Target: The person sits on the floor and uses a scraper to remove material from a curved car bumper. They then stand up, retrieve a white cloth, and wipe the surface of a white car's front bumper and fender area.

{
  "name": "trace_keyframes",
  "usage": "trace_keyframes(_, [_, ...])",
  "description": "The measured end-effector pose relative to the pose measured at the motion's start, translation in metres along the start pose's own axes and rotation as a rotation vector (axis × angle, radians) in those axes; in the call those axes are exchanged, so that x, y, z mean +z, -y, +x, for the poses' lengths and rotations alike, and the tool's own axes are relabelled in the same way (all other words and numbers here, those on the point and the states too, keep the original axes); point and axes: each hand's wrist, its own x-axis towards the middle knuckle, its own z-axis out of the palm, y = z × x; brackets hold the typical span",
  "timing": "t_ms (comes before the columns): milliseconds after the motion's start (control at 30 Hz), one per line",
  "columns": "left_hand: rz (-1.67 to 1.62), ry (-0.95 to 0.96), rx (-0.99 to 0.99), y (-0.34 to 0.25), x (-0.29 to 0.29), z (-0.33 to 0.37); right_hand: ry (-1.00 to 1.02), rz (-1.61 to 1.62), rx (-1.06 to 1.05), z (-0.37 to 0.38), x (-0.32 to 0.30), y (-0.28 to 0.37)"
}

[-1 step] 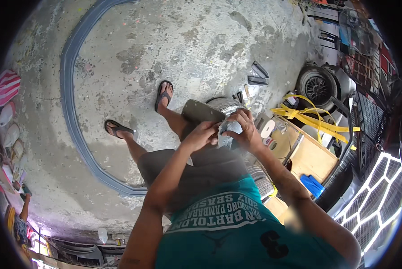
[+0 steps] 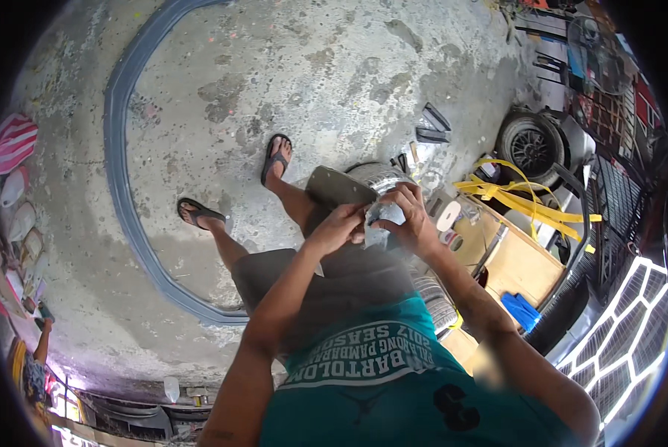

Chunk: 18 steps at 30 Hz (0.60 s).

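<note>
Pale grey piece (image 2: 392,214), irregular in form, held between two bare hands above the lap.
Left hand (image 2: 340,228): fingers pinched on the piece's left edge; right hand (image 2: 412,217): fingers curled over its far side, thumb across the near face, grasping it; outline of the piece partly hidden by both. Just beyond the left hand, one flat olive-grey panel (image 2: 337,185), rounded corners; beside that, one tyre (image 2: 376,176), partly covered, on the concrete floor (image 2: 192,141). To the right, one light wooden box (image 2: 536,259), yellow strips (image 2: 516,200) across its far end, one bright blue item (image 2: 520,311) near its close end. Farther off, one tyred wheel (image 2: 531,145), dark, spoked. To the left, one long grey strip (image 2: 115,127), curved, lying well apart from the hands. Worn: teal shirt (image 2: 349,413), dark flip-flops (image 2: 193,211).
</note>
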Motion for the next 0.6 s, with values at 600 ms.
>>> trace_keyframes(600, [0.041,0.039,0.211,0.007,0.012,-0.026,0.0,0.01,0.032,-0.004,0.008,0.02])
